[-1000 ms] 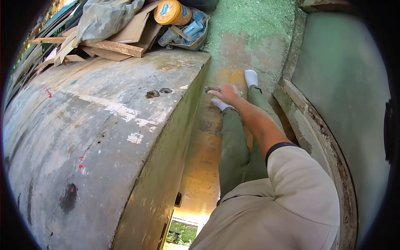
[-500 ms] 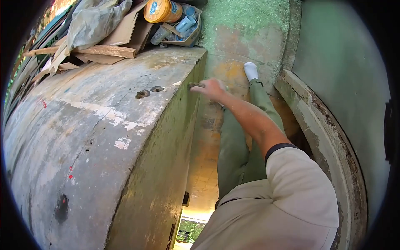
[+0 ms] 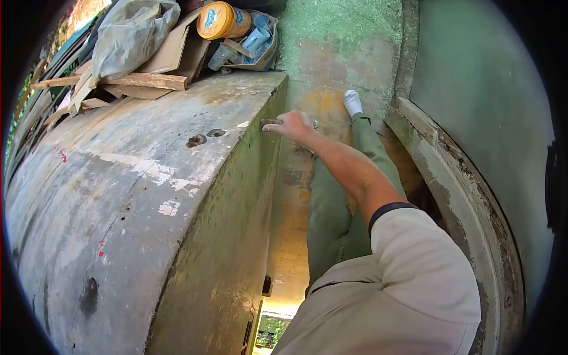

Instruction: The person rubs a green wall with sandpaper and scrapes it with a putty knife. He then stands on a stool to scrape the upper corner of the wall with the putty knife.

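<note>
My right hand (image 3: 296,125) is closed around a small dark, rough-looking block (image 3: 272,123) that sticks out past the fingertips. The block lies against the greenish side face (image 3: 228,219) of a low concrete wall, a little below its top edge. What the block is made of, I cannot tell. The wall's worn grey top (image 3: 124,195) stretches to the left, with two small holes (image 3: 206,138) near the hand, pale patches and red marks. My left hand is out of view.
At the wall's far end sit an orange tub (image 3: 216,21), a carton of plastic cups (image 3: 260,44), a clear plastic bag (image 3: 133,38), cardboard and a wood strip (image 3: 145,81). A raised ledge (image 3: 449,163) runs along the right. A white-socked foot (image 3: 352,102) rests on the floor between.
The view has shifted slightly, moving the scene left and down. My right hand, still holding the block, has slid a little farther away along the wall's side.
</note>
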{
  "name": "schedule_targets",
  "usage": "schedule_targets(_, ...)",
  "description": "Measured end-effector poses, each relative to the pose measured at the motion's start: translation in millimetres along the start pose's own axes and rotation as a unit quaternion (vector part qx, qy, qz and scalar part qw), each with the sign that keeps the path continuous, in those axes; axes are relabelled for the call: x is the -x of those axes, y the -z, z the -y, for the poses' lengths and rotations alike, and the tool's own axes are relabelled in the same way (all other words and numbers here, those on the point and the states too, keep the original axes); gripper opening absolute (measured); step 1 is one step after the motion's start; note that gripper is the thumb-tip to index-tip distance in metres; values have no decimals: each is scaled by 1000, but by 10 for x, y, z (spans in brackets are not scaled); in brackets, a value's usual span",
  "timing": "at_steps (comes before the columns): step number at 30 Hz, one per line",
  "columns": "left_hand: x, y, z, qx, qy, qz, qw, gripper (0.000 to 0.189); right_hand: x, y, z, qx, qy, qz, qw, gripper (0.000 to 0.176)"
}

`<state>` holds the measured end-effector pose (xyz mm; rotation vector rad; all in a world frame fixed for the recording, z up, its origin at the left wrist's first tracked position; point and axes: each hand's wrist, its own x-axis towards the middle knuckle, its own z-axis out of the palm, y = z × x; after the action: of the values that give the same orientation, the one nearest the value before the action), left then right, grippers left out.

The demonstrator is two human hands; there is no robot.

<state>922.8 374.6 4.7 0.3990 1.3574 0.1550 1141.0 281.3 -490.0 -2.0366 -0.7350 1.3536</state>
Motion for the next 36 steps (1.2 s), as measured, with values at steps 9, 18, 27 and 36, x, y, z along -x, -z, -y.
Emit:
schedule_targets(9, -298, -168, 30, -150, -126, -4, 981, 27, 254, -134, -906, 44, -84, 12, 995, 68)
schedule_targets(18, -572, -297, 454, -257, -239, -18, 936, 26, 135, 7, -159, 11, 30, 19, 999, 66)
schedule_targets(27, -401, -223, 1246, -340, -393, -64, 852, 26, 800, 341, -1319, 88, -117, 27, 989, 70)
schedule_targets(36, -573, 171, 2481, -372, -298, -132, 869, 37, 1300, 74, -1709, -36, -97, -28, 994, 61)
